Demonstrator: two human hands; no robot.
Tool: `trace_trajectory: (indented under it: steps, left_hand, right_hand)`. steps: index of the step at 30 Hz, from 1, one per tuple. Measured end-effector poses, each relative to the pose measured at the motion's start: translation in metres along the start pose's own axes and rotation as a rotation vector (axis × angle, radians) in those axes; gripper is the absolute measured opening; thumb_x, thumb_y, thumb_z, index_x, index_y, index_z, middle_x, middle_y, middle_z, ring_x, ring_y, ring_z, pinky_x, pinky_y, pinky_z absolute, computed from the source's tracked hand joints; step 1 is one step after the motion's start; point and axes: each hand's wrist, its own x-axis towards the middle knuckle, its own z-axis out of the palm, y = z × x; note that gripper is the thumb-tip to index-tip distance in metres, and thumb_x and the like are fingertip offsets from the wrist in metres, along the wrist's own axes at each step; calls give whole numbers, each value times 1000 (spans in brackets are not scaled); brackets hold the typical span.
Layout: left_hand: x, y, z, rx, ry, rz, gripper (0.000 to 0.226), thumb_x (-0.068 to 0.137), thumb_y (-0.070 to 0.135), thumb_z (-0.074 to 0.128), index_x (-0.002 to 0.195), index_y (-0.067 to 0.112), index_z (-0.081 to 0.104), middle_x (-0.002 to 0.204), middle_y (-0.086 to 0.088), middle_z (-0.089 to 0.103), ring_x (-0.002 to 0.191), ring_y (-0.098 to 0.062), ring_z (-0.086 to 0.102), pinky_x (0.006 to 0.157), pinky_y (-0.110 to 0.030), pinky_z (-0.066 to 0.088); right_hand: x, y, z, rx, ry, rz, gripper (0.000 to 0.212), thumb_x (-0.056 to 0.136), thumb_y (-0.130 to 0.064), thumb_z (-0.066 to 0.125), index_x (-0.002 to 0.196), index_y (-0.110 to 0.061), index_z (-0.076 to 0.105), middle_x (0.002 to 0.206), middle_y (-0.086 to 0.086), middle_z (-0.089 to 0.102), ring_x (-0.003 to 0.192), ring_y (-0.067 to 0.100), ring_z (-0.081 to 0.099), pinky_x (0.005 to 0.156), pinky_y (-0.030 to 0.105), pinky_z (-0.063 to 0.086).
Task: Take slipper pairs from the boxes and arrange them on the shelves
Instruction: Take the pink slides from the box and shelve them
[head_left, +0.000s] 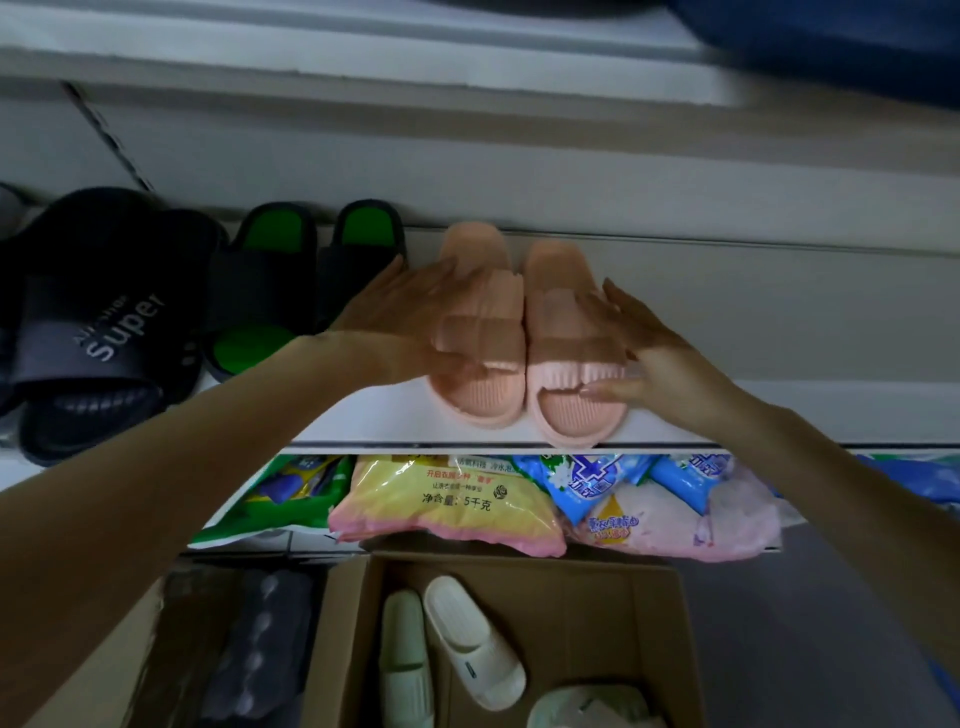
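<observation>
Two pink slippers (498, 332) sat side by side on the white shelf (363, 415), toes toward the front edge, the right one slightly overhanging. Left hand (405, 317) lay flat against the pair's left flank, fingers straight and together. Right hand (660, 353) touched the right strap, fingers extended, thumb spread low near the toe. Neither hand gripped anything.

Judgement: squeeze the pair gently from both sides, nudge the right slipper back level with its mate, and leave a gap to the neighbours.

Count: left of the pink pair, two black-and-green slippers (291, 291); further left, at least two dark slippers (88, 332). Below the pink pair, at least four bags (447, 499); lower again, a cardboard box (597, 587) held two pale slippers (467, 639), with perhaps a third half-seen.
</observation>
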Motion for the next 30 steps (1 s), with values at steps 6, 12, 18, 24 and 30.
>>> trace_trajectory:
  steps: [6, 12, 18, 24, 30]
  left_hand:
    - [16, -16, -4, 32, 97, 42, 95, 83, 63, 55, 153, 30, 0, 160, -1, 17, 142, -25, 29, 117, -45, 13]
    - [25, -23, -3, -9, 94, 65, 93, 82, 54, 62, 152, 31, 5, 157, -2, 22, 135, -30, 38, 111, -47, 29]
    - [23, -19, -2, -41, 81, 48, 92, 86, 49, 62, 153, 31, 1, 161, -2, 14, 141, -30, 31, 115, -46, 23]
    - [7, -8, -4, -66, 109, -2, 79, 91, 45, 56, 152, 34, 7, 161, 2, 10, 141, -30, 28, 116, -44, 19]
    - [-28, 19, 1, -10, 36, -134, 70, 94, 58, 39, 151, 40, 3, 162, 2, -4, 148, -22, 8, 119, -37, 6]
  right_hand:
    - [20, -5, -12, 0, -32, 21, 99, 73, -28, 81, 146, -36, 14, 159, 1, 13, 137, 2, 19, 101, 7, 14]
    - [20, -4, -13, -46, -12, 15, 96, 74, -28, 80, 147, -32, 19, 157, 3, 18, 140, 16, 27, 99, 9, 19]
    - [14, -7, -12, -59, -22, 4, 95, 73, -27, 81, 149, -26, 23, 156, 4, 20, 140, 19, 28, 98, 11, 20]
    - [5, -10, -6, -98, -22, -2, 95, 74, -24, 80, 150, -20, 23, 157, 9, 18, 143, 20, 24, 103, 11, 18]
    - [-8, -17, -5, -230, -85, -2, 92, 81, -53, 66, 151, -40, 8, 162, 4, 1, 148, 27, 10, 118, 42, 22]
